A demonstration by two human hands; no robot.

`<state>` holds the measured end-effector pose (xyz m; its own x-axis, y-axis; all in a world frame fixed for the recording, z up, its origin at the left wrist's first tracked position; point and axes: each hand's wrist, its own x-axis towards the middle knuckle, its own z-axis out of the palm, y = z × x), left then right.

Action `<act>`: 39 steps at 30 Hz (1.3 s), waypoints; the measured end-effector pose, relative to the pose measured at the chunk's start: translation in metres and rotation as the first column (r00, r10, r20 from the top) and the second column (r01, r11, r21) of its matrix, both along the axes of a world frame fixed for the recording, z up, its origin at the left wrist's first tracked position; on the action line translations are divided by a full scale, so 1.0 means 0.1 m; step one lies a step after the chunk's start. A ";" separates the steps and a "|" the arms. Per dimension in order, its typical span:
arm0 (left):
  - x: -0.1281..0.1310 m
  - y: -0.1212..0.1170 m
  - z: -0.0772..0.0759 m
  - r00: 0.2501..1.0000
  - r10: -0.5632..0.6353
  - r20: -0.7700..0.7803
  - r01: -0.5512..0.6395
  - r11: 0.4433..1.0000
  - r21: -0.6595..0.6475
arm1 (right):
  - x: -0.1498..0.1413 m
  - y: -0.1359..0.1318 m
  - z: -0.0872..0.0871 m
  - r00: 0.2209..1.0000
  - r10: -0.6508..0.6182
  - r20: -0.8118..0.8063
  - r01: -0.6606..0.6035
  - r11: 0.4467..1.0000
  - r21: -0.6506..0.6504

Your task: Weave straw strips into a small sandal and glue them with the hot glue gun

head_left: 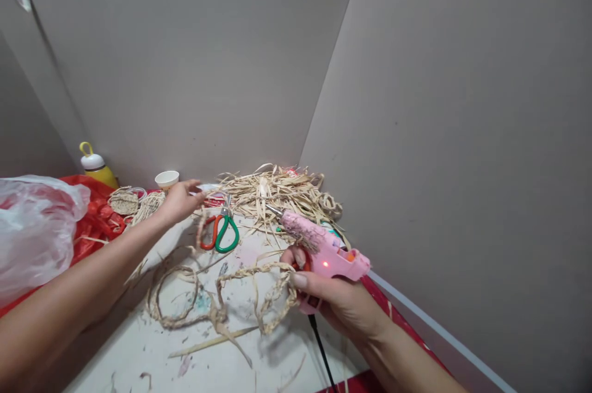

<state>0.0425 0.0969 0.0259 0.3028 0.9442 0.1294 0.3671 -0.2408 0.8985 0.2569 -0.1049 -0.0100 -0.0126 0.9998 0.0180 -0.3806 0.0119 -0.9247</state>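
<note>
Right hand clamps gun and braid over the table; left hand, grip unclear, is beside the cup, contents hidden.

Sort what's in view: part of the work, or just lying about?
Likely in the work:
- pink plastic glue gun
- tan braided straw cord
- pile of tan straw strips
- red-and-green-handled scissors

Likely just lying about:
- yellow bottle with white lid
- small white cup
- translucent plastic bag
</note>
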 end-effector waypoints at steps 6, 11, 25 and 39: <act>-0.16 -0.50 0.16 0.981 0.091 -0.169 0.034 0.785 0.619 | -0.03 0.02 -0.06 0.994 0.025 0.103 -0.026 1.000 0.004; -0.01 -1.17 0.17 0.950 -0.311 0.006 0.308 0.944 0.122 | -0.05 0.01 -0.07 0.988 0.007 0.157 -0.012 0.999 0.032; 0.21 -1.32 -0.16 0.805 -0.296 0.514 0.560 0.663 -0.496 | -0.12 0.01 -0.05 0.970 -0.016 0.244 -0.013 0.993 0.117; 0.16 -1.30 -0.14 0.811 -0.287 0.509 0.553 0.661 -0.508 | -0.17 -0.04 -0.12 0.949 -0.101 0.298 0.094 0.995 0.038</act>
<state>0.0587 -0.0327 0.0116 0.7428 0.6267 -0.2355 -0.0066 0.3586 0.9335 0.2402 -0.1094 -0.0220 0.0770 0.9957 0.0510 -0.0826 0.0573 -0.9949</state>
